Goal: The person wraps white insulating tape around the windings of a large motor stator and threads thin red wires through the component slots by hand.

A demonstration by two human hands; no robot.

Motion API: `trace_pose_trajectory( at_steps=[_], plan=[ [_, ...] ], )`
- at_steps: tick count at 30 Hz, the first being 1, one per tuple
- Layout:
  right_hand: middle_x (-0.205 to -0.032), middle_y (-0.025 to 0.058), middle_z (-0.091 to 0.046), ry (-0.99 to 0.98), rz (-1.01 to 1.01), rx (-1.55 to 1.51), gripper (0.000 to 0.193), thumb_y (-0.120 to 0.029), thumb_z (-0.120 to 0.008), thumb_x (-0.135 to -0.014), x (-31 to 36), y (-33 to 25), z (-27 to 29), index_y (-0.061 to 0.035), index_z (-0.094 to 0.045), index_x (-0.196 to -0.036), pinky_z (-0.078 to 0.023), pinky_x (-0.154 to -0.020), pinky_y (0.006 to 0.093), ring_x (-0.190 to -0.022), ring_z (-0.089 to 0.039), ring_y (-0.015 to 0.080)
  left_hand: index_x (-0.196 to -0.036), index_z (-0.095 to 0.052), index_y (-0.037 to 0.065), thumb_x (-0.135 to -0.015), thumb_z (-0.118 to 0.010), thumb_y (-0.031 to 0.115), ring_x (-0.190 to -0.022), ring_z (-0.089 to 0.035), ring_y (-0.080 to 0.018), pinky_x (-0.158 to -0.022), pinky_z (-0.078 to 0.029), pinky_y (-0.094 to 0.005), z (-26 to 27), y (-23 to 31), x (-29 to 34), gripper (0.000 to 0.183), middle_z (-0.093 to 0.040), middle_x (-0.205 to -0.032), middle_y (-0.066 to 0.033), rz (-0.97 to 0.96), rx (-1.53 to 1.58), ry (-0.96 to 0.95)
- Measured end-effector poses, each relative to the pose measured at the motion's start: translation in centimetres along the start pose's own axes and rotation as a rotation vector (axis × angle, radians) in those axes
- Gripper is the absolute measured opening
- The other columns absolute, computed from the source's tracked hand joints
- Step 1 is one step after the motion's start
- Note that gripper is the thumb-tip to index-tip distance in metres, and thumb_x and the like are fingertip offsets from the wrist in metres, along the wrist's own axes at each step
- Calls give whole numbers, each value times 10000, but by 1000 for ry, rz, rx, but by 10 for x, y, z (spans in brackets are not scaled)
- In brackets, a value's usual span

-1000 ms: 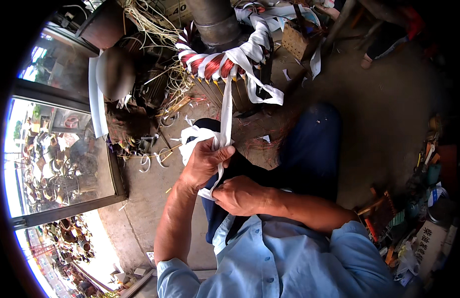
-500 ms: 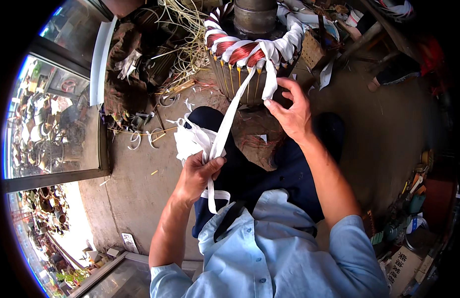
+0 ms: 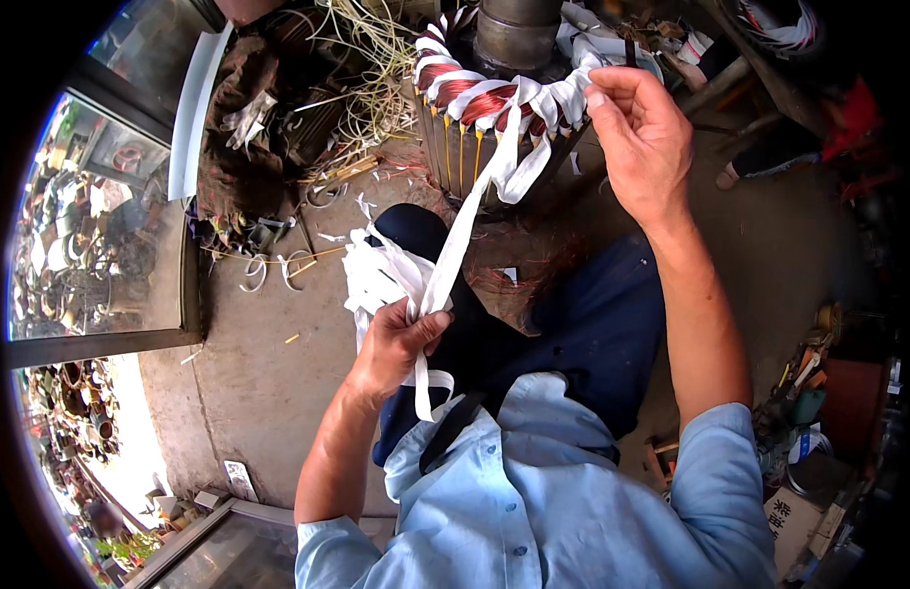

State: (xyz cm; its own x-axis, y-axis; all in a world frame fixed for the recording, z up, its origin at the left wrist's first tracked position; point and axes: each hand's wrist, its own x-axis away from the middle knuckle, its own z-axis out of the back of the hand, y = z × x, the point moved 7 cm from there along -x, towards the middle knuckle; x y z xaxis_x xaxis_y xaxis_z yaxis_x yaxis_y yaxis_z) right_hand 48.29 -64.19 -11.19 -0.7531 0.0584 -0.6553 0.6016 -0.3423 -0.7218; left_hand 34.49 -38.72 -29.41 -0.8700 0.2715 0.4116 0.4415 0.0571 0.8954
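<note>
My left hand (image 3: pixel 401 344) is closed round a strip of white cloth tape (image 3: pixel 457 240), with a bunched white bundle (image 3: pixel 376 270) of it just beyond the fingers. From there the strip runs up to a ring of dark red wire windings (image 3: pixel 486 101) on a motor stator (image 3: pixel 450 147). White tape spirals round the ring, and a loose fold hangs at its near side. At the ring's right side, my right hand (image 3: pixel 646 137) is raised, thumb and forefinger pinched at the white tape wrapping (image 3: pixel 576 86). Exactly which layer they grip is partly hidden.
A dark metal cylinder (image 3: pixel 517 34) rises inside the ring. Pale loose strands (image 3: pixel 362 88) and a dark cloth heap (image 3: pixel 241 128) lie left of the stator. A glass-paned door (image 3: pixel 111 236) stands at far left. Tools and boxes (image 3: pixel 808 393) crowd the right edge.
My right hand has moved up and right, from beside the hanging tape to the ring's right side, and its fingers have drawn together. The tape fold has swung left. My left hand keeps its hold.
</note>
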Motion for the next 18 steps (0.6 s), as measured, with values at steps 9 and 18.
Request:
trace_pose_trajectory(
  at_steps=[9,18],
  plan=[
    [-889,181,-676,-754,-99,587,458,-104,-644,-845,105,58,-51,-104,-506,-1282,-516,-728,470,-853,-653,381,-899,-638,42,-924,-691,239,-574,-437,-58,-518,-330,-236,17,-13,11,205,-517,-643,36,-5,37,22],
    [-891,133,-625,-696,-37,404,81,-74,-670,-843,80,10,-49,-35,-683,-914,-493,-692,408,-823,-630,334,-874,-635,48,-915,-703,243,-560,-417,-54,-502,-311,-237,28,-12,22,211,-507,-638,40,-38,125,49]
  ],
)
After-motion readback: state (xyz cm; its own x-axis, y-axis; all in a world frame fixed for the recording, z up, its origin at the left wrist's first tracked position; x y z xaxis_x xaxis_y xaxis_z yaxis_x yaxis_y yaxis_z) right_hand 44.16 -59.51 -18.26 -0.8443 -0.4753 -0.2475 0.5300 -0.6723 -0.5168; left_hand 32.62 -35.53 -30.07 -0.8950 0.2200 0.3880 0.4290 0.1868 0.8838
